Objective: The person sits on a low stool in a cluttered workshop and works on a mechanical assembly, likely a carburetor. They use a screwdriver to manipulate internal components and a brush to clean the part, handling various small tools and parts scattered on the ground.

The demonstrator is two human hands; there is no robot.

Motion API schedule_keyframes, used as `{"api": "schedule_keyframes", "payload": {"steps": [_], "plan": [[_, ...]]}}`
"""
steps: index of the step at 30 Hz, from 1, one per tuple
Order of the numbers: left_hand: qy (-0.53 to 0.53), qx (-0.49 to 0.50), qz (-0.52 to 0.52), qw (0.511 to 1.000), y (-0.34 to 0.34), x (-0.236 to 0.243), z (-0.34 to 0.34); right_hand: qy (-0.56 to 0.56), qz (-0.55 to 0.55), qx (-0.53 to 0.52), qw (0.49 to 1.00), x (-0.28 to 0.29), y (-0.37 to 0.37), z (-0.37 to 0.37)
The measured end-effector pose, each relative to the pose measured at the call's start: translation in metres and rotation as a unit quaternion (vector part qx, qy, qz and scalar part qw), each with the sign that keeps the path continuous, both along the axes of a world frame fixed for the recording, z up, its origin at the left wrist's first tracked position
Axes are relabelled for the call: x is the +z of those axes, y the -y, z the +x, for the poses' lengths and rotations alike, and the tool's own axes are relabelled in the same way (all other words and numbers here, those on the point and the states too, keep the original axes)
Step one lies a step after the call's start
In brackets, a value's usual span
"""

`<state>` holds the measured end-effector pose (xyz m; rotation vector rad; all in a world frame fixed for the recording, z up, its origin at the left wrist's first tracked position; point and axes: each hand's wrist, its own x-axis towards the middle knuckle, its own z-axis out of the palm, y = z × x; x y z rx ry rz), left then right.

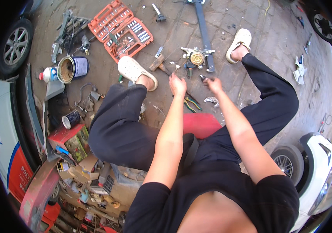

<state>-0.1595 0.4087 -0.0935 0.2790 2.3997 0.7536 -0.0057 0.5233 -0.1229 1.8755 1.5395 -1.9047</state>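
My left hand [178, 84] is closed, fingers curled, just beside the handle end of a hammer [158, 62] on the ground; what it holds is too small to make out. My right hand [214, 86] is closed around a small dark tool [203, 77] with a light tip, pointing toward the left hand. Just beyond both hands lies a metal part with a round brass-coloured face [197, 58] and short silvery arms. It sits against a long dark metal bar [203, 35]. Pliers with green and yellow handles [192, 103] lie below the hands.
An open orange socket set case [133, 37] lies beyond my left shoe [135, 72]. A bucket [67, 70] and a white bottle [48, 74] stand at left. Cartons and scrap parts crowd the lower left. Parked vehicles flank both sides, with a red seat [201, 125] between my legs.
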Motion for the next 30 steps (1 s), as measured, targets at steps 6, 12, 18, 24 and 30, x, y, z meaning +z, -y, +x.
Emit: {"api": "schedule_keyframes", "payload": {"steps": [6,12,18,24,30], "plan": [[-0.030,-0.080,-0.014,0.996,0.010,-0.009,0.010,0.018,-0.021,-0.062,0.998,-0.006,-0.011,0.007],[-0.179,-0.023,-0.063,0.982,-0.002,0.007,0.017,0.003,0.016,0.068,0.998,-0.036,0.020,-0.003],[0.198,0.191,0.214,0.937,-0.004,-0.035,-0.007,-0.019,0.145,0.054,0.988,-0.073,0.032,-0.047],[0.149,0.104,0.175,0.968,-0.021,-0.005,-0.028,0.036,0.068,0.045,0.996,-0.053,0.019,-0.073],[0.120,0.109,0.192,0.968,-0.010,0.021,-0.045,-0.057,-0.009,0.038,0.998,0.014,0.011,-0.090]]}}
